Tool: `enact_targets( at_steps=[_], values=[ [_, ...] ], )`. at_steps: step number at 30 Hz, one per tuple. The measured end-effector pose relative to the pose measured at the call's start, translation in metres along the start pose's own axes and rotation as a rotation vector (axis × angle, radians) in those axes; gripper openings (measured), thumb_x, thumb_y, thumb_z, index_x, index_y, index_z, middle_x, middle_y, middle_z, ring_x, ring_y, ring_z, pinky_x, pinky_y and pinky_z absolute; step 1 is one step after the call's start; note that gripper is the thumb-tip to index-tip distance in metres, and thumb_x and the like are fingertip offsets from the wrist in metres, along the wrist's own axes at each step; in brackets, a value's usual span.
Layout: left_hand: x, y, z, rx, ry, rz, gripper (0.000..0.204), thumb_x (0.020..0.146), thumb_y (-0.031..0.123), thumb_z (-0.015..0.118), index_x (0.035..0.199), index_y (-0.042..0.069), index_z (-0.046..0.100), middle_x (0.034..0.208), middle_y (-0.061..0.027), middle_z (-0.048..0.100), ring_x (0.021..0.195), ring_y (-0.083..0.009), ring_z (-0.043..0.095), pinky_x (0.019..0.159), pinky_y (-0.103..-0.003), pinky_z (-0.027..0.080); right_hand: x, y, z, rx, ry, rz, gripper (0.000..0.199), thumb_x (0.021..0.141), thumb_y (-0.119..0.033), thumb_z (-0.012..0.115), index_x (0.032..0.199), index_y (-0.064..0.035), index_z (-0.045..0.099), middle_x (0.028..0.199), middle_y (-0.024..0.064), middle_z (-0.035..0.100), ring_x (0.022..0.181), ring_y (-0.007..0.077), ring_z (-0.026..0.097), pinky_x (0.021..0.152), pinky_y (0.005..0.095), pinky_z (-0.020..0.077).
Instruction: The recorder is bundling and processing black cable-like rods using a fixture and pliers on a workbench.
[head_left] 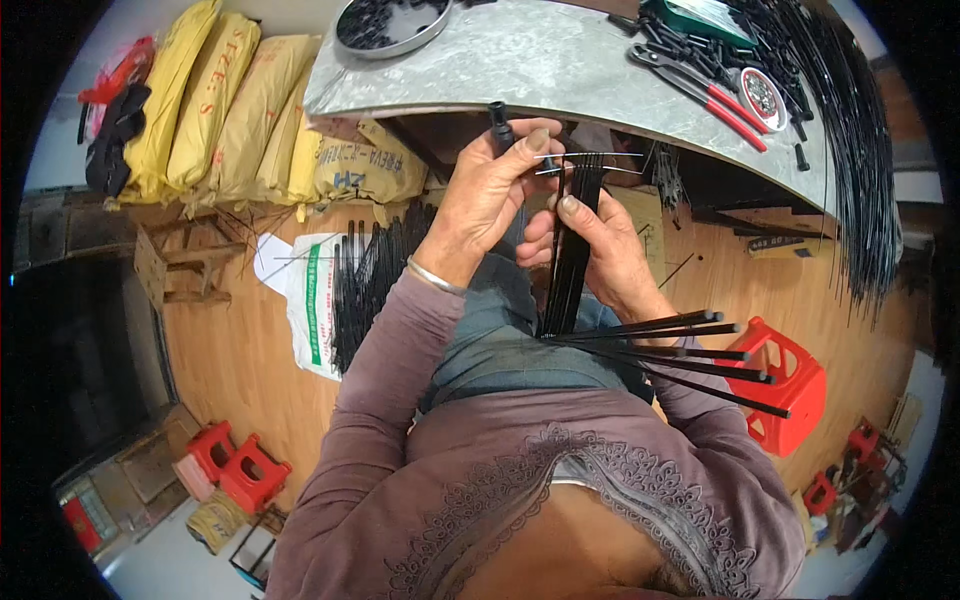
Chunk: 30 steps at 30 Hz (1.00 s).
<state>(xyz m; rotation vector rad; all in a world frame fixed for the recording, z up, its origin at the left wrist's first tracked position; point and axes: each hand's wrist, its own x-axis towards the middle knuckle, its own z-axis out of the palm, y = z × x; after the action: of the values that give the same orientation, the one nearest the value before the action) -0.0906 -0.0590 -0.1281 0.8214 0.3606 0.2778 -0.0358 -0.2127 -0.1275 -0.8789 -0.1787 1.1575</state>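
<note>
1. Black rods [570, 260] are in the centre of the frame; we hold them as a bundle that goes from our fingers down to our lap, and there the lower ends spread out to the right.
2. Our right hand [610, 250] is closed around the bundle, with the thumb pressed on its upper part.
3. Our left hand [490, 195] is closed too. It pinches a thin silver wire [590, 155] with thumb and forefinger, and a short black tube [499, 125] stands up from this hand.
4. Just above the hands we see the grey table [540, 60]. On it lie red-handled pliers [715, 95] in the upper right and a round metal tray [390, 25] at the top.
5. Yellow sacks [220, 100] are stacked in the upper left, and a red stool [790, 390] stands at the right.
</note>
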Motion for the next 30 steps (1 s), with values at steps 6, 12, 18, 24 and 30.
enact_targets(
  at_steps=[6, 12, 18, 24, 30],
  values=[
    [-0.011, 0.003, 0.002, -0.002, -0.014, 0.019, 0.029, 0.089, 0.017, 0.067, 0.112, 0.000, 0.061, 0.096, -0.0100, 0.064, 0.085, -0.0204, 0.064, 0.075, -0.032, 0.055, -0.011, 0.008, 0.007, -0.076, 0.026, -0.048, 0.035, 0.098, -0.022, 0.051, 0.124, 0.0007, 0.047, 0.086, 0.0155, 0.064, 0.075, 0.0293, 0.068, 0.070, 0.0395, 0.0588],
    [-0.006, -0.001, 0.008, 0.031, -0.018, 0.063, 0.028, 0.088, 0.017, 0.067, 0.112, 0.003, 0.062, 0.095, -0.0105, 0.066, 0.085, -0.0190, 0.065, 0.073, -0.031, 0.054, -0.015, 0.007, 0.006, -0.072, 0.034, -0.076, 0.033, 0.098, -0.021, 0.051, 0.124, -0.0006, 0.047, 0.085, 0.0144, 0.064, 0.074, 0.0273, 0.068, 0.068, 0.0372, 0.0585],
    [-0.007, 0.003, 0.014, 0.116, -0.009, 0.110, 0.025, 0.088, 0.015, 0.068, 0.110, 0.005, 0.063, 0.094, -0.0107, 0.067, 0.084, -0.0190, 0.065, 0.072, -0.031, 0.054, -0.013, 0.006, 0.007, -0.072, 0.036, -0.092, 0.033, 0.098, -0.021, 0.050, 0.125, -0.0010, 0.047, 0.085, 0.0138, 0.064, 0.073, 0.0261, 0.068, 0.067, 0.0366, 0.0584],
    [-0.006, 0.001, 0.017, 0.152, 0.014, 0.142, 0.025, 0.085, 0.015, 0.072, 0.105, 0.002, 0.066, 0.089, -0.0092, 0.068, 0.078, -0.0159, 0.066, 0.068, -0.027, 0.056, -0.014, 0.006, 0.007, -0.084, 0.052, -0.102, 0.031, 0.098, -0.021, 0.051, 0.122, -0.0016, 0.049, 0.084, 0.0128, 0.064, 0.072, 0.0247, 0.068, 0.065, 0.0349, 0.0583],
    [-0.008, 0.007, 0.017, 0.131, -0.008, 0.112, 0.023, 0.084, 0.014, 0.072, 0.103, 0.002, 0.067, 0.089, -0.0090, 0.068, 0.079, -0.0156, 0.066, 0.068, -0.028, 0.055, -0.010, 0.013, 0.002, -0.127, 0.059, -0.116, 0.026, 0.098, -0.021, 0.052, 0.116, -0.0027, 0.051, 0.077, 0.0084, 0.062, 0.065, 0.0182, 0.065, 0.062, 0.0319, 0.0572]
  ],
)
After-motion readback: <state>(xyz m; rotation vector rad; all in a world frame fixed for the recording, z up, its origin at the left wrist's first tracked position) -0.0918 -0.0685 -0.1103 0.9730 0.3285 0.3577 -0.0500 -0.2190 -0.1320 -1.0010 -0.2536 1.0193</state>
